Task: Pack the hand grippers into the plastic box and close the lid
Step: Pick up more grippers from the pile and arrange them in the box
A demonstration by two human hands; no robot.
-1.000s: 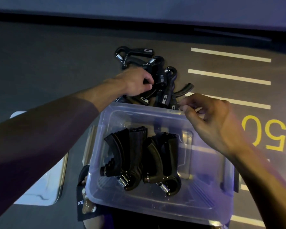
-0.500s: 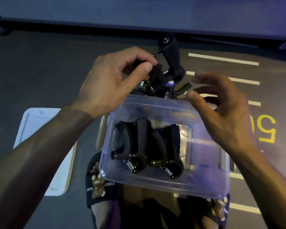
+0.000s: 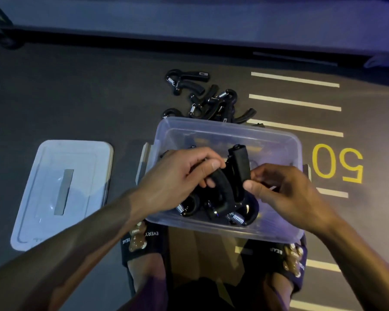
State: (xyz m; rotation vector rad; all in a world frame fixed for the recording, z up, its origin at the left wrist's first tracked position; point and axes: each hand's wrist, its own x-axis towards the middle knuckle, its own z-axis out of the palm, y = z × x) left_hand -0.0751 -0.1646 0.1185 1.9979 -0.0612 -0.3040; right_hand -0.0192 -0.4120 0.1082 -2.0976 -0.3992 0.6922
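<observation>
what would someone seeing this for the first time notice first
Both hands meet over the clear plastic box at centre: the left hand and right hand together hold a black hand gripper above others lying inside. Beyond the box's far rim, a pile of loose hand grippers waits on the dark floor. The pale lid lies flat to the left, and a yellow painted 50 marks the floor to the right.

Both hands (image 3: 229, 182) cover most of the hand grippers in the plastic box (image 3: 276, 140) — the far pile (image 3: 213, 104) sits partly behind its rim.
</observation>
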